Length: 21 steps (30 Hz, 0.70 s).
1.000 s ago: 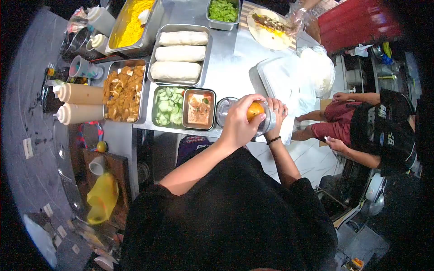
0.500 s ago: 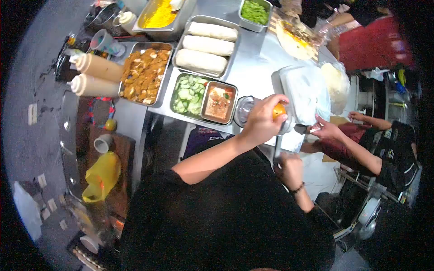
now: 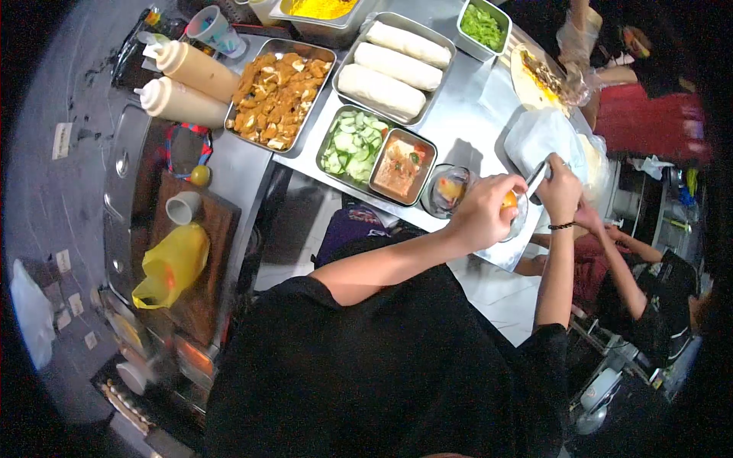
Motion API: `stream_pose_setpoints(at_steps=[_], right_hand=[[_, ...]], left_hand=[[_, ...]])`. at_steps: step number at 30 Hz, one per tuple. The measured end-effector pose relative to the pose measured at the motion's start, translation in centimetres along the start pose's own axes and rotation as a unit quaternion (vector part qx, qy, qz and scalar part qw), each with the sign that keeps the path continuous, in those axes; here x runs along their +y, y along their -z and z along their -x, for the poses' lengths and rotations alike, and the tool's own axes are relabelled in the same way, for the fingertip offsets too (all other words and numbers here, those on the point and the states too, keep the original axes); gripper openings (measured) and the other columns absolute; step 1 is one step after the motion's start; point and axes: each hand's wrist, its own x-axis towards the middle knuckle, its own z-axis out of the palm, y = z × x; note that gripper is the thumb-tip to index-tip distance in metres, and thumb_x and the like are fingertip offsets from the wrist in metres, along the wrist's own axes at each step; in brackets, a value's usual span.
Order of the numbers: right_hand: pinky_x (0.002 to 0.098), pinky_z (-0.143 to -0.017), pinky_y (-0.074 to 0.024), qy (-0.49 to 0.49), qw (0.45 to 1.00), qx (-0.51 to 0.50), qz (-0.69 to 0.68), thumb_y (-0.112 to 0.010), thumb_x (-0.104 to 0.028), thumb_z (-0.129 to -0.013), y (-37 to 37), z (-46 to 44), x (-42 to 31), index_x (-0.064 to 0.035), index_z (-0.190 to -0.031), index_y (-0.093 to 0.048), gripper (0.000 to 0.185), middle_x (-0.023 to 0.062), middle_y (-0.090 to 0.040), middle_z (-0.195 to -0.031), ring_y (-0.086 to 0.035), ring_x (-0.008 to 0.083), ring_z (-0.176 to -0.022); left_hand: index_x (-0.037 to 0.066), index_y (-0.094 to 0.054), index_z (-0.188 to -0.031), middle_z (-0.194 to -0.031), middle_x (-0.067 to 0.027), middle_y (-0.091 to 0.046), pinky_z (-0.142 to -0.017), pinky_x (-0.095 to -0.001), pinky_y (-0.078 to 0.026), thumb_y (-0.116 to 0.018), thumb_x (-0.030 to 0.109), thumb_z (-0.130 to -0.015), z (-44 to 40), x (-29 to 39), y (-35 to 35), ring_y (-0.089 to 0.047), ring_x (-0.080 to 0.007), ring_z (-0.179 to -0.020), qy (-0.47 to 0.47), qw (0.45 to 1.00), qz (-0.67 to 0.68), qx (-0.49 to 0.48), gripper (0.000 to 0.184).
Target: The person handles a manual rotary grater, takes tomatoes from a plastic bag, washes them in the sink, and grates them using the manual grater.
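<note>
My left hand point(image 3: 482, 215) has its fingers wrapped round a small orange-coloured round fruit point(image 3: 509, 201); its exact kind is unclear. In my right hand point(image 3: 561, 188), which wears a dark beaded bracelet, is a knife point(image 3: 537, 181), its blade slanting down close to the fruit. Under the fruit is a clear container point(image 3: 516, 229), partly hidden by my left hand. Beside that hand a clear glass container point(image 3: 445, 192) holds reddish and yellow pieces. A steel tray point(image 3: 434, 172) with a reddish wet mix and a tray of chopped cucumber point(image 3: 356, 143) are to the left.
Wrapped white rolls point(image 3: 382, 91), a tray of browned pieces point(image 3: 279, 99), sauce bottles point(image 3: 183, 103) and shredded greens point(image 3: 482, 29) are on the steel table. A plastic bag point(image 3: 546, 141) lies ahead of my right hand. Co-workers' hands point(image 3: 589, 217) are close on the right; another person handles a filled flatbread point(image 3: 534, 80).
My right hand has risen with the knife from below the table edge to beside the fruit. My left hand still holds the fruit. The view has shifted, showing the glass container's contents.
</note>
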Motion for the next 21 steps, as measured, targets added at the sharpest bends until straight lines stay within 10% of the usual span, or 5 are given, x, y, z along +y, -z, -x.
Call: stream_pose_setpoints(at_steps=[3,4,5,15,21], right_hand=[[0.0447,-0.057,-0.0478,-0.005,0.994,-0.105,0.013,-0.058,-0.017,-0.076,-6.4,3.6,1.5,-0.0104,-0.091,-0.059,0.016,0.015,-0.062,-0.073,-0.062,0.0361,-0.066],[0.037,-0.076,-0.0493,-0.033,0.976,-0.201,-0.072,-0.052,-0.02,-0.083,-12.1,7.8,6.2,-0.0045,-0.113,-0.057,0.034,0.0175,-0.065,-0.096,-0.063,0.0301,-0.089],[0.0452,-0.059,-0.0477,-0.045,0.977,-0.076,-0.194,-0.057,-0.033,-0.08,-13.7,10.5,3.8,-0.011,-0.096,-0.064,0.028,0.0154,-0.066,-0.078,-0.063,0.0361,-0.068],[0.0477,-0.065,-0.0495,0.013,0.881,-0.465,-0.081,-0.063,-0.019,-0.067,3.9,14.7,-8.3,-0.0006,-0.079,-0.061,0.022,0.0224,-0.062,-0.072,-0.061,0.0395,-0.071],[0.0432,-0.057,-0.0444,0.057,0.96,-0.25,-0.114,-0.062,-0.007,-0.054,13.2,8.0,-7.3,-0.004,-0.073,-0.058,0.019,0.0184,-0.055,-0.065,-0.056,0.038,-0.062]], left_hand=[[0.001,-0.056,-0.099,-0.096,-0.0176,-0.061,-0.085,-0.0408,-0.043,-0.058,0.002,-0.071,0.3,0.4,0.2,-0.058,-0.0347,-0.093,-0.017,1.0,0.0,0.011,0.028],[0.001,-0.056,-0.099,-0.096,-0.0176,-0.061,-0.085,-0.0408,-0.043,-0.058,0.002,-0.071,0.3,0.3,0.1,-0.058,-0.0347,-0.093,-0.016,1.0,-0.001,0.015,0.028],[0.001,-0.056,-0.099,-0.096,-0.0176,-0.061,-0.084,-0.0411,-0.043,-0.058,0.002,-0.071,0.3,0.2,0.0,-0.058,-0.0351,-0.093,0.004,1.0,0.004,0.0,0.028],[0.003,-0.056,-0.099,-0.1,-0.0166,-0.06,-0.087,-0.0426,-0.04,-0.055,0.0,-0.072,0.0,0.5,0.3,-0.055,-0.0355,-0.099,0.049,0.998,0.003,-0.033,0.027],[0.003,-0.056,-0.099,-0.097,-0.0165,-0.06,-0.085,-0.0437,-0.04,-0.055,0.0,-0.073,0.1,0.8,0.4,-0.056,-0.0355,-0.096,0.044,0.999,0.011,-0.027,0.026]])
